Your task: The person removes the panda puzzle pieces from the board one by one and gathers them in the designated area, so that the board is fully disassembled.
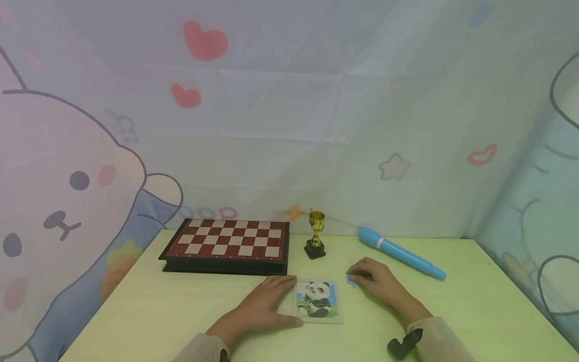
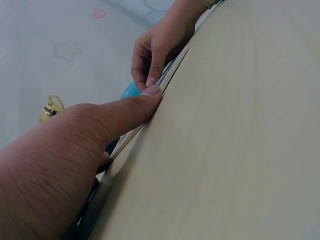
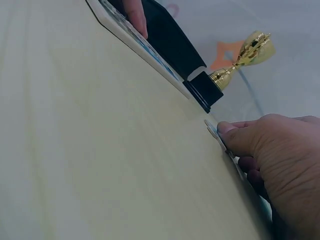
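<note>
A panda jigsaw puzzle in a pale square frame lies flat on the table. My left hand holds its left side, with the thumb at the near edge and the fingers at the far corner. In the left wrist view, the left thumb presses along the frame's edge. Just right of the puzzle, my right hand pinches a small light-blue puzzle piece between thumb and fingers. The right wrist view shows that piece tilted, close over the tabletop, partly hidden by the thumb.
A red-and-white chessboard box stands at the back left. Behind the puzzle is a small gold trophy on a black base. A blue pen-shaped tube lies at the back right, before a printed cloth backdrop.
</note>
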The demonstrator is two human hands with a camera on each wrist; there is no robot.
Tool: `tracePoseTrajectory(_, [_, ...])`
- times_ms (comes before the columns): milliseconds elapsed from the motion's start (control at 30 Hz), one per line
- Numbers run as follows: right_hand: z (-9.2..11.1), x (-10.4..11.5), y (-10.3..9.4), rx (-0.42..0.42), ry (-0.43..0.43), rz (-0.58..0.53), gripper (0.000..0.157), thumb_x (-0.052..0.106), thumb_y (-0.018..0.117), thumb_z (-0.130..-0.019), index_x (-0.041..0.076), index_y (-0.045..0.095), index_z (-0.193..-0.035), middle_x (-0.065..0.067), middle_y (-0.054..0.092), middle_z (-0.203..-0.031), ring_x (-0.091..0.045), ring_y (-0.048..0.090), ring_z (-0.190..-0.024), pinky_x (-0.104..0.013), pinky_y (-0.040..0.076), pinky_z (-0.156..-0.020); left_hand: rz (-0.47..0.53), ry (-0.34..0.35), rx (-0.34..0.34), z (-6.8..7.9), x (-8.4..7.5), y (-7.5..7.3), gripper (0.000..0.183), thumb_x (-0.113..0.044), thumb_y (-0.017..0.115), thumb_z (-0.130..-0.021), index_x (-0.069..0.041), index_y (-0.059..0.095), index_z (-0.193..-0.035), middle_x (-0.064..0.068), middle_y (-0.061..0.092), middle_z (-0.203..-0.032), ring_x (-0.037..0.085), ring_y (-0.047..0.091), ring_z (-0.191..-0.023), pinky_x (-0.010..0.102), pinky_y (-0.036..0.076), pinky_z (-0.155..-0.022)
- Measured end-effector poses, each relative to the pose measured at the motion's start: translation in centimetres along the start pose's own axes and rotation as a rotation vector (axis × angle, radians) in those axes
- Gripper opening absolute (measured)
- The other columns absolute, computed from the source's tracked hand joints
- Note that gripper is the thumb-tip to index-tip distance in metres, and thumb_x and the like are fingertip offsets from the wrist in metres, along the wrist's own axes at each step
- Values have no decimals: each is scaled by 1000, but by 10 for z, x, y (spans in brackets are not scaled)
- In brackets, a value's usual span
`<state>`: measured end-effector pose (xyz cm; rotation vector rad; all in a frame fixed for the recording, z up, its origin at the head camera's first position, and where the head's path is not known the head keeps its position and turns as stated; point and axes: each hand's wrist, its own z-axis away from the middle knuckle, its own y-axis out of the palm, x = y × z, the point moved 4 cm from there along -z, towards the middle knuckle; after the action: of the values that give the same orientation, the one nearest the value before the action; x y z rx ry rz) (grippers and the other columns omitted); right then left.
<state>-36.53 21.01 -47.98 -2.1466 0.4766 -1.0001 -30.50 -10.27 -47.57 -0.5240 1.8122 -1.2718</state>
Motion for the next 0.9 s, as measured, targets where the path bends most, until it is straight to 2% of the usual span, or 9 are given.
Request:
tracePoseTrajectory(133, [-2,2,0,-41,-14,0,12,15,72,-95,17,74,-106,11,65,-101,-7,61,-89,-28,56,-76,5,-4,1,0,0,0,98,-78,61,-80,-20,40,-156,-7,37,-159,23,31,-146,52,29,-118])
tracePoseTrajectory(200, [-4,9,1,-82,-48,0,11,15,71,-95,16,73,-106,11,65,-102,-7,60,-89,-29,55,-75,9,-4,2,0,1,0,98,-78,62,-80,-20,40,-156,-7,37,-159,23,31,-147,52,28,-118])
tracePoseTrajectory(333, [-11,35,13,-123,-214,36,14,14,74,-93,14,71,-106,7,68,-108,-13,62,-97,-37,56,-79,11,11,-3,-1,3,2,98,-79,61,-80,-19,40,-155,-6,37,-159,24,32,-146,53,29,-118])
tracePoseTrajectory(433, [-19,56,28,-105,-342,93,16,16,76,-91,15,72,-106,5,70,-110,-17,63,-103,-43,56,-83,11,22,-6,-1,4,4,99,-80,60,-80,-19,40,-155,-6,38,-158,22,33,-145,53,30,-117])
tracePoseTrajectory(500, [-24,66,39,-84,-376,118,16,19,76,-90,17,73,-106,7,70,-110,-16,63,-105,-44,55,-84,9,27,-8,-1,5,4,98,-80,59,-80,-20,40,-155,-7,38,-158,21,33,-145,52,31,-116])
tracePoseTrajectory(733, [-36,81,65,61,-313,79,10,27,69,-97,22,70,-105,11,63,-112,-10,56,-107,-36,52,-91,20,37,-8,0,4,1,97,-79,59,-81,-20,39,-156,-7,38,-158,21,34,-145,52,33,-116])
tracePoseTrajectory(900, [-36,84,69,80,-282,102,6,26,70,-97,22,68,-101,8,61,-109,-9,54,-104,-33,53,-90,21,41,-9,0,5,1,97,-79,58,-82,-19,40,-156,-6,38,-158,21,34,-145,52,33,-116])
